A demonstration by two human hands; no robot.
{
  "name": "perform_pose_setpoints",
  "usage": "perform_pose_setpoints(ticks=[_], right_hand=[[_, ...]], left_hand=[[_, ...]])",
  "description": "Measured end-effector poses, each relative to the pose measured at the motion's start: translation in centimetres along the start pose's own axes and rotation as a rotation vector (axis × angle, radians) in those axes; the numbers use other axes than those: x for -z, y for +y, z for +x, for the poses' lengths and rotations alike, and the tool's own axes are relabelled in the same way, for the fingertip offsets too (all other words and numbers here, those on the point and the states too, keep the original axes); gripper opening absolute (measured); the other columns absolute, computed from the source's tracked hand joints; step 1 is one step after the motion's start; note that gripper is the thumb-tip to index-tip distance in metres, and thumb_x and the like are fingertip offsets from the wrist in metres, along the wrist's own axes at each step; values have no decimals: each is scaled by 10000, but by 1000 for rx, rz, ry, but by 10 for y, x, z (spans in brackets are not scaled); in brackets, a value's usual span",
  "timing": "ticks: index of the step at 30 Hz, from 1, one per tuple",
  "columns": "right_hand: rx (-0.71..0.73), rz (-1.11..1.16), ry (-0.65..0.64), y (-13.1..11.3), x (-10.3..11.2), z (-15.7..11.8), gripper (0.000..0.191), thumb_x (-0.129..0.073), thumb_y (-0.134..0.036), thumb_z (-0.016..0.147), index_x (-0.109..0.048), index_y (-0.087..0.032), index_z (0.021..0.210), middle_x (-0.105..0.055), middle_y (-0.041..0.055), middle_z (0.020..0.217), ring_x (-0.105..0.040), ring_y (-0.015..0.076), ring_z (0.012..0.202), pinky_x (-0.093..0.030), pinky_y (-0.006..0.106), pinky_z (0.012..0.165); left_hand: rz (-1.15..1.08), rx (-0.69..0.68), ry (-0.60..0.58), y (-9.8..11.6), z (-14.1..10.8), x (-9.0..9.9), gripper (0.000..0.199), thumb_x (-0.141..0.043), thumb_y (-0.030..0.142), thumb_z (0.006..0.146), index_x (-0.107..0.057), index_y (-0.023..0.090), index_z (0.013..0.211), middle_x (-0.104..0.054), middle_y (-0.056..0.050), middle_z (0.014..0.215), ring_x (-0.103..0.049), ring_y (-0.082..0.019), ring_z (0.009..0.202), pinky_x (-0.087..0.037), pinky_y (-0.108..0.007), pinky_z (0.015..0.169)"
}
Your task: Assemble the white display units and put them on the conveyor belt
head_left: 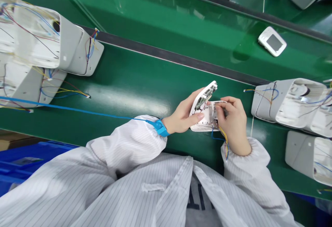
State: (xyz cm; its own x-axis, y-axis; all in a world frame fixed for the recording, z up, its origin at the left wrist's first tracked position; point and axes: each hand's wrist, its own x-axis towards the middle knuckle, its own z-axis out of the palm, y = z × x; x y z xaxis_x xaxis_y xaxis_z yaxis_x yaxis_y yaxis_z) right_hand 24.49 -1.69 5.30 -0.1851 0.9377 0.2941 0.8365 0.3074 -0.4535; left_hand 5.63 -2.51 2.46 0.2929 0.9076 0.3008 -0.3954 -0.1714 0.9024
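My left hand (187,114) grips an opened white plastic housing, its thumb over the near edge. One half, a cover with a circuit board (204,97) inside, is tilted up. The other half, a white shell (206,116), lies below it with its inside facing up. At the shell's right side my right hand (232,120) has thumb and forefinger pinched together; what lies between them is too small to make out. Yellow, red and blue wires (225,139) hang from the shell beside my right wrist. A blue wrist strap (161,128) with a cord circles my left wrist.
Grey-white casings with loose wires stand at the left (75,50) and the right (267,101) of the green table (124,78). Beyond the dark strip lies a white unit with a grey screen (274,43). Blue crates (28,158) sit at lower left. Another person's hand shows at top right.
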Motion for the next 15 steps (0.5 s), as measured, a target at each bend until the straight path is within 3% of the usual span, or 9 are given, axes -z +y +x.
perform_pose_setpoints(ticks=[7, 15], right_hand=[[-9, 31, -9, 2, 3, 1, 135, -569, -208, 860, -700, -187, 835, -633, 111, 1052, -634, 236, 970, -533, 417, 851], [30, 8, -37, 6, 5, 1, 140, -564, -222, 871, -700, -192, 860, -641, 109, 1064, -639, 234, 973, -540, 408, 835]], left_hand=[[-11, 24, 3, 2, 0, -1, 702, -623, 458, 862, -375, 231, 1479, -417, -136, 1529, -447, -333, 1364, -340, -471, 1153], [-19, 48, -1, 2, -1, 0, 720, -620, 463, 864, -351, 231, 1491, -435, -147, 1514, -522, -339, 1286, -405, -485, 1098]])
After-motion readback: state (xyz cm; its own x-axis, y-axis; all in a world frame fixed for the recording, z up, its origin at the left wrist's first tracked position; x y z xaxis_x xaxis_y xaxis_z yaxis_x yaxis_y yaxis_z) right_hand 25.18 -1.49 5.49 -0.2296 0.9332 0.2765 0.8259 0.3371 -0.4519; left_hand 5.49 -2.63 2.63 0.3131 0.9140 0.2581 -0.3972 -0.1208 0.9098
